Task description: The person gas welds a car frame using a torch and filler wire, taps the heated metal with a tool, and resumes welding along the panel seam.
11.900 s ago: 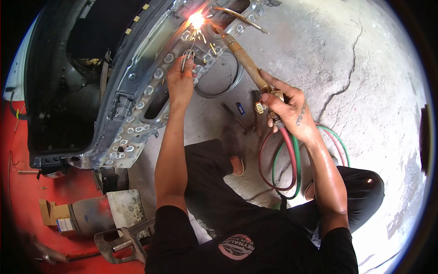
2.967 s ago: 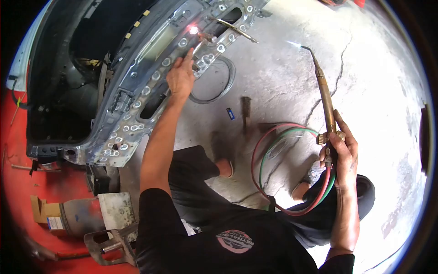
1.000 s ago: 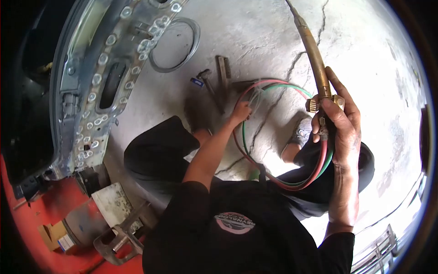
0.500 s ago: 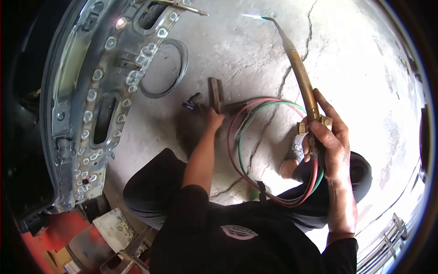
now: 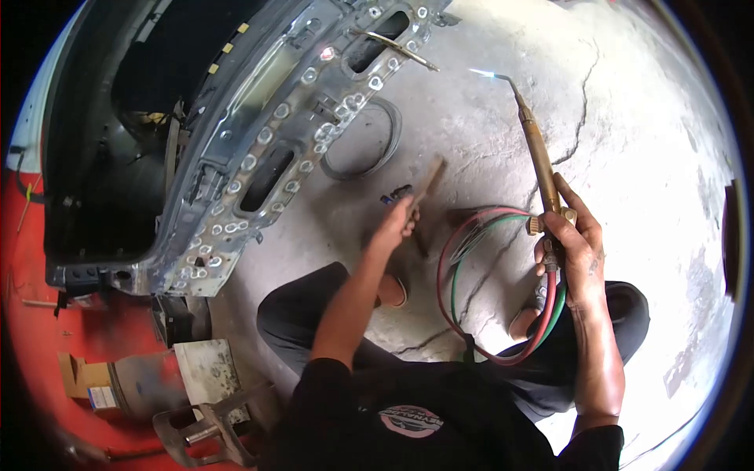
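Note:
My right hand is wrapped round the valve end of a brass torch, whose bent tip points up and left with a small blue flame. Red and green hoses run down from it. My left hand grips a wooden brush, blurred by motion and raised above the floor. The metal panel at the upper left has rows of round weld marks, one of them glowing pink. A pair of pliers or clamp juts from the panel's edge.
A wire coil lies beside the panel. Near my left hand, a hammer is partly hidden. Thin rods rest by the hoses. At the lower left are a cardboard box, a cylinder and a metal clamp frame.
My left hand has left the panel, set the wire rods by the hoses, and lifted the brush off the floor. My right hand has carried the torch away from the panel; its flame is small.

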A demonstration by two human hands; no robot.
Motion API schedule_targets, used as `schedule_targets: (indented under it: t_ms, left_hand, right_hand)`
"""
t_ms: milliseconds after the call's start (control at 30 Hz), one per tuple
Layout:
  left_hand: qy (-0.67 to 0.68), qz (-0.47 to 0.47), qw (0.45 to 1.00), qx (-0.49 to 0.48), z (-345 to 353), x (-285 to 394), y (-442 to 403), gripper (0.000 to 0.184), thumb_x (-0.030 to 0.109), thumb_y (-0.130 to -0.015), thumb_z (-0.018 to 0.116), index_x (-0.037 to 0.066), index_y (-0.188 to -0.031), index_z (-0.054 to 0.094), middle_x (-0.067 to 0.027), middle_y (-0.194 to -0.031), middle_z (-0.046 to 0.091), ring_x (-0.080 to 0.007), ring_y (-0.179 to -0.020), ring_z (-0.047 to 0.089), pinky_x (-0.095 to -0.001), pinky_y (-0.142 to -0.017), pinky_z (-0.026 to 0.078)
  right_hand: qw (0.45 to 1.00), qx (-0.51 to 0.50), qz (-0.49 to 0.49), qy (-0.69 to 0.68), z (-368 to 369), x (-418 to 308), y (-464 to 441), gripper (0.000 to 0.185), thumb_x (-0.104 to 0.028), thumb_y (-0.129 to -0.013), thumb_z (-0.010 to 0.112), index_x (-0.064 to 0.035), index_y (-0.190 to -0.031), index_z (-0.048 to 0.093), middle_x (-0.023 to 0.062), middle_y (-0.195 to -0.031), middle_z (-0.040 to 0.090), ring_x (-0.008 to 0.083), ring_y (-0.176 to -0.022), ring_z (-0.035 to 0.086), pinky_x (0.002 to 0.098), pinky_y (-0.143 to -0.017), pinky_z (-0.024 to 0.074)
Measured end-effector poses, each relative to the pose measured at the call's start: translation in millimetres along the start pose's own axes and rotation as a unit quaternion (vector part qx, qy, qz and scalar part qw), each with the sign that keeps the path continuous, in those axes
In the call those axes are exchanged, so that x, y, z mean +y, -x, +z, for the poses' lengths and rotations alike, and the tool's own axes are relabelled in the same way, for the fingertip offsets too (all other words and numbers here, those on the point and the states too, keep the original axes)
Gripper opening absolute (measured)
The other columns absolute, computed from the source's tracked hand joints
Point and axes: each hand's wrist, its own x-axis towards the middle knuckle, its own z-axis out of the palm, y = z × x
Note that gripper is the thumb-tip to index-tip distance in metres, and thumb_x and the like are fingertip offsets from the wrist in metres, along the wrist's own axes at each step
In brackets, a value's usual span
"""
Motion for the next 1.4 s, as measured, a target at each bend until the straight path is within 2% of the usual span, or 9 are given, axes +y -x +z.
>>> schedule_targets:
  t_ms: [133, 200, 267, 433, 533, 800, 1067, 1200, 1400]
  left_hand:
    - [-0.216, 0.302, 0.922, 0.109, 16, 101, 75, 0.031, 0.032, -0.104, 0.070, 0.004, -0.111, 0.059, -0.0083, -0.083, 0.066, -0.0198, -0.052, 0.059, -0.0366, -0.046, 0.049]
    - [-0.452, 0.578, 0.635, 0.240, -15, 146, 78, 0.037, 0.033, -0.102, 0.072, 0.004, -0.122, 0.060, -0.0166, -0.092, 0.073, -0.0374, -0.062, 0.069, -0.0477, -0.062, 0.057]
    - [-0.542, 0.367, 0.669, 0.352, -21, 203, 131, 0.044, 0.032, -0.099, 0.076, 0.000, -0.126, 0.061, -0.0286, -0.106, 0.075, -0.0487, -0.087, 0.074, -0.0551, -0.076, 0.057]
    - [-0.589, 0.591, 0.416, 0.361, -79, 229, 120, 0.038, 0.038, -0.103, 0.069, 0.005, -0.121, 0.070, -0.0266, -0.093, 0.076, -0.0503, -0.089, 0.073, -0.0596, -0.080, 0.057]
    - [-0.623, 0.437, 0.526, 0.380, -34, 262, 89, 0.043, 0.044, -0.103, 0.066, 0.004, -0.119, 0.071, -0.0266, -0.089, 0.076, -0.0511, -0.085, 0.073, -0.0599, -0.077, 0.057]
    - [-0.577, 0.413, 0.591, 0.384, -51, 235, 107, 0.053, 0.049, -0.103, 0.064, -0.002, -0.117, 0.071, -0.0323, -0.099, 0.074, -0.0523, -0.096, 0.072, -0.0593, -0.085, 0.055]
    - [-0.455, 0.559, 0.591, 0.361, -59, 200, 112, 0.048, 0.046, -0.102, 0.066, -0.001, -0.113, 0.071, -0.0311, -0.099, 0.075, -0.0527, -0.099, 0.071, -0.0579, -0.087, 0.055]
    - [-0.539, 0.392, 0.624, 0.407, -8, 246, 88, 0.054, 0.048, -0.102, 0.068, -0.001, -0.123, 0.072, -0.0321, -0.106, 0.075, -0.0514, -0.105, 0.071, -0.0550, -0.093, 0.055]
    - [-0.497, 0.448, 0.615, 0.417, -73, 177, 91, 0.051, 0.046, -0.102, 0.068, -0.002, -0.118, 0.070, -0.0310, -0.096, 0.075, -0.0536, -0.099, 0.071, -0.0574, -0.087, 0.055]
  right_hand:
    - [1.000, -0.017, -0.012, -0.008, -6, 1, 7, 0.073, -0.014, -0.095, 0.067, 0.0061, -0.161, 0.041, 0.0123, -0.090, 0.069, 0.0155, -0.059, 0.065, 0.0297, -0.049, 0.0549]
    - [1.000, -0.027, -0.009, -0.004, -8, -2, 9, 0.073, -0.014, -0.095, 0.066, 0.0044, -0.162, 0.042, 0.0120, -0.091, 0.070, 0.0153, -0.059, 0.065, 0.0303, -0.050, 0.0557]
    - [0.999, -0.031, -0.008, -0.008, -7, -6, 13, 0.073, -0.014, -0.095, 0.066, 0.0040, -0.162, 0.042, 0.0118, -0.091, 0.070, 0.0151, -0.059, 0.065, 0.0305, -0.051, 0.0560]
    - [0.999, -0.026, -0.017, -0.016, -18, -7, 13, 0.073, -0.013, -0.096, 0.065, 0.0030, -0.163, 0.041, 0.0130, -0.092, 0.070, 0.0154, -0.060, 0.066, 0.0306, -0.051, 0.0560]
    - [1.000, -0.002, -0.018, -0.019, -16, -6, 7, 0.074, -0.013, -0.096, 0.064, 0.0029, -0.164, 0.039, 0.0132, -0.092, 0.070, 0.0154, -0.060, 0.065, 0.0302, -0.050, 0.0552]
    - [0.999, -0.003, -0.037, -0.004, -6, -10, 2, 0.075, -0.018, -0.096, 0.061, 0.0059, -0.163, 0.039, 0.0127, -0.091, 0.067, 0.0159, -0.059, 0.064, 0.0289, -0.048, 0.0533]
    - [0.998, 0.003, -0.053, -0.017, -22, -9, 10, 0.074, -0.017, -0.096, 0.062, 0.0032, -0.163, 0.040, 0.0127, -0.092, 0.067, 0.0155, -0.060, 0.064, 0.0287, -0.048, 0.0537]
    - [0.999, 0.006, -0.047, -0.023, -23, -1, 6, 0.074, -0.017, -0.096, 0.063, 0.0031, -0.163, 0.040, 0.0123, -0.092, 0.068, 0.0154, -0.059, 0.064, 0.0282, -0.049, 0.0544]
    - [0.998, 0.007, -0.064, -0.010, -37, -7, 12, 0.076, -0.023, -0.096, 0.066, 0.0030, -0.163, 0.041, 0.0117, -0.093, 0.070, 0.0146, -0.059, 0.064, 0.0266, -0.053, 0.0542]
